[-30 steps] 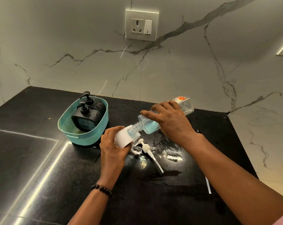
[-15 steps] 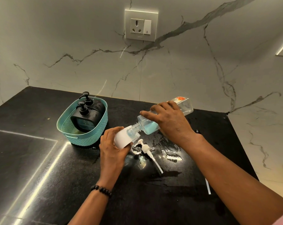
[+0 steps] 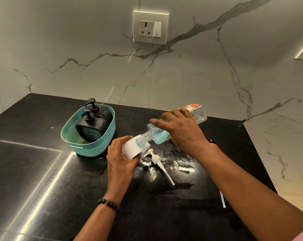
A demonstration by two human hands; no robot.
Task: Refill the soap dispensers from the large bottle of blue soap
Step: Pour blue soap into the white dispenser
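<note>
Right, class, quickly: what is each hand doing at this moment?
Left hand: closed around the white dispenser.
Right hand: closed around the tilted soap bottle.

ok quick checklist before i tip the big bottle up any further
1. Large bottle neck inside the white dispenser mouth: ok.
2. Left hand gripping the dispenser: ok.
3. Right hand gripping the bottle body: ok.
4. Blue soap pooled at the neck end: ok.
5. Dispenser fill level: cannot tell, wall is opaque.
6. Countertop dry beneath: not ok, wet patches around the loose white pump.
</note>
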